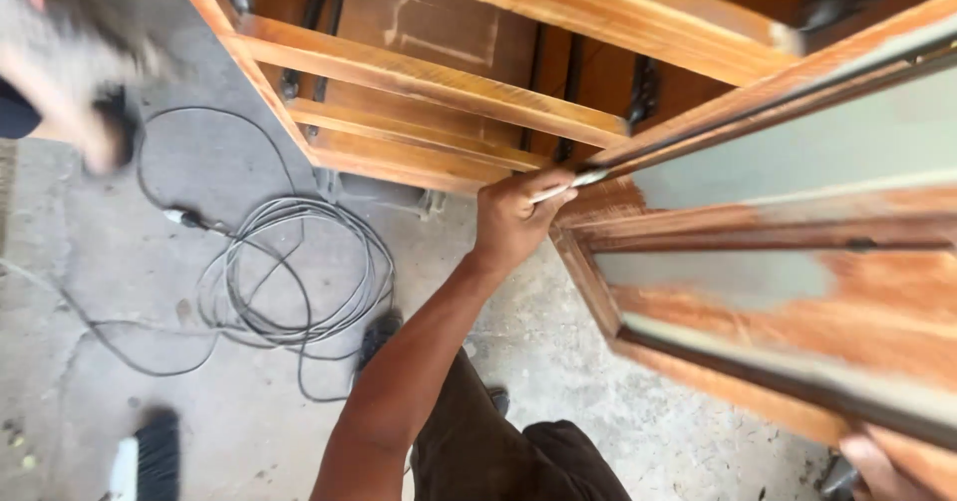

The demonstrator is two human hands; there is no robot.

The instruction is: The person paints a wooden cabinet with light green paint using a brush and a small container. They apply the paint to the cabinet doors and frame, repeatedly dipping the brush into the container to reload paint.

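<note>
My left hand (513, 217) reaches up from the bottom centre and is closed around a thin metal blade (570, 184). The blade's tip touches the corner of a wooden panelled frame (698, 361) on the right. That frame is orange-brown with grey-green patches on its panels. Only the fingers of my right hand (877, 466) show at the bottom right corner, curled on the frame's lower edge. My dark trousers (498, 451) and a dark shoe (379, 332) are below.
More wooden frames (429, 82) lean across the top. A coil of grey cable (299, 272) lies on the concrete floor (120, 292), with a dark brush (155, 456) at the bottom left. A blurred hand of another person (70, 92) with a dark object is at top left.
</note>
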